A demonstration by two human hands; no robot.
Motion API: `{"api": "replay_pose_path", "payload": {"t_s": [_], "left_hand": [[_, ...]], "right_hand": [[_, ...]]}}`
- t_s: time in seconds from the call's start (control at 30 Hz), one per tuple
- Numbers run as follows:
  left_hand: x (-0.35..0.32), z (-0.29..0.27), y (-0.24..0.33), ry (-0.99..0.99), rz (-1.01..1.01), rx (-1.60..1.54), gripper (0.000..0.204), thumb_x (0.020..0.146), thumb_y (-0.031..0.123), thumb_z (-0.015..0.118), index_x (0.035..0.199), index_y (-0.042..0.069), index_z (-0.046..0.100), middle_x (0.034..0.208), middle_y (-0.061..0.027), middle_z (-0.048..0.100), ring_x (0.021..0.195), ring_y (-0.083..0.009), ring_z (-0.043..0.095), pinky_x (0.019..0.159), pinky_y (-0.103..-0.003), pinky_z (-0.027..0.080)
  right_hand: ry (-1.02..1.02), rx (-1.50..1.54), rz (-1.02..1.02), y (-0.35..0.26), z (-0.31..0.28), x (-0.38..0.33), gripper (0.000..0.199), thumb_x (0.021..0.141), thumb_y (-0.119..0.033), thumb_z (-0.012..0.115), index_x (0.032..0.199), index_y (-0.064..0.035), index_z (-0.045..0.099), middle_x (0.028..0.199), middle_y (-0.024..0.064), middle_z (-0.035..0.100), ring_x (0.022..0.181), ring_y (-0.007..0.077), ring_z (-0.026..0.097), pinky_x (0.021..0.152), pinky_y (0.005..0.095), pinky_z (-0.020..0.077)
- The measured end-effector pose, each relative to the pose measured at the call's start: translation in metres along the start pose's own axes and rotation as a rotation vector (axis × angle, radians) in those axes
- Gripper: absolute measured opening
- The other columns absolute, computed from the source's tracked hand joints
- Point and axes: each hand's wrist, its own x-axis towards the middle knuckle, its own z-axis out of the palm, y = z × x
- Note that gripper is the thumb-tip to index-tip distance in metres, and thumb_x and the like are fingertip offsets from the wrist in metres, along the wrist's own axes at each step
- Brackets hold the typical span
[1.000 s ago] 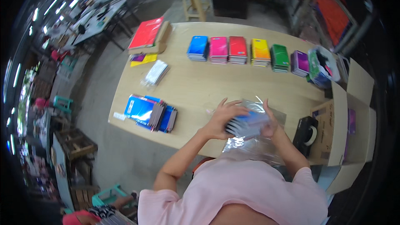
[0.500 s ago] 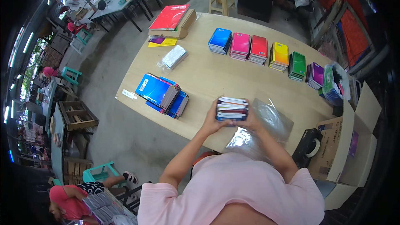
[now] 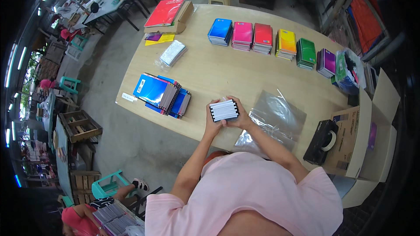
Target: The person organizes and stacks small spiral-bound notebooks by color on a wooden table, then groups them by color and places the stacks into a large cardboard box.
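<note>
A small stack of notebooks (image 3: 224,110) is held between my two hands over the near part of the table, its white page edges facing up. My left hand (image 3: 213,126) wraps the stack's left side, and my right hand (image 3: 241,116) grips its right side. The thumbs come close together along the near edge. To the left lies a pile of blue spiral notebooks (image 3: 159,94). Clear plastic bags (image 3: 280,116) lie flat beside my right forearm.
Along the far side stand stacks of blue (image 3: 220,29), pink (image 3: 242,34), red (image 3: 262,37), yellow (image 3: 285,43), green (image 3: 306,52) and purple notebooks (image 3: 326,61). A wrapped pack (image 3: 173,53) lies at left. An open carton (image 3: 365,135) and a black case (image 3: 321,142) stand right.
The held stack has moved slightly left and turned, and its page edges now look more even. The whole view has shifted a little. Both hands keep their grip.
</note>
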Motion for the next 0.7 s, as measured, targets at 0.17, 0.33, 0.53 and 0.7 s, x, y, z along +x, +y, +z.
{"api": "replay_pose_path", "payload": {"t_s": [0.17, 0.33, 0.53, 0.7], "left_hand": [[0.0, 0.001, 0.003, -0.062, -0.04, 0.215, 0.101, 0.054, 0.054, 0.088, 0.127, 0.001, 0.043, 0.121, -0.0138, 0.058, 0.111, -0.0233, 0.058, 0.094, -0.035, 0.048], [0.004, -0.022, -0.002, -0.184, -0.001, 0.477, 0.091, 0.055, 0.031, 0.093, 0.127, 0.002, 0.045, 0.109, -0.0159, 0.065, 0.101, -0.0262, 0.065, 0.09, -0.037, 0.051], [0.0, -0.024, -0.015, -0.187, 0.049, 0.609, 0.089, 0.056, 0.029, 0.092, 0.127, 0.003, 0.044, 0.111, -0.0163, 0.065, 0.105, -0.0298, 0.064, 0.09, -0.039, 0.051], [0.007, -0.02, -0.012, -0.232, 0.049, 0.565, 0.083, 0.057, 0.027, 0.092, 0.123, 0.003, 0.049, 0.113, -0.0157, 0.064, 0.105, -0.03, 0.064, 0.09, -0.038, 0.051]], "right_hand": [[0.048, -0.023, -0.009, 0.012, -0.015, -0.003, 0.096, 0.054, -0.027, 0.095, 0.129, -0.007, 0.039, 0.119, 0.0099, 0.056, 0.111, 0.02, 0.056, 0.095, 0.0333, 0.046], [0.001, -0.035, 0.055, 0.024, -0.015, -0.012, 0.094, 0.056, -0.027, 0.094, 0.129, -0.009, 0.037, 0.116, 0.0092, 0.055, 0.11, 0.0195, 0.056, 0.094, 0.0338, 0.0461], [0.071, -0.13, -0.004, 0.029, -0.006, -0.012, 0.095, 0.056, -0.025, 0.093, 0.13, -0.0097, 0.036, 0.117, 0.011, 0.054, 0.109, 0.0232, 0.057, 0.093, 0.0352, 0.047], [0.117, -0.172, 0.029, 0.032, -0.008, -0.016, 0.095, 0.053, -0.021, 0.093, 0.129, -0.0115, 0.036, 0.115, 0.0108, 0.055, 0.106, 0.0265, 0.058, 0.09, 0.0377, 0.0488]]}}
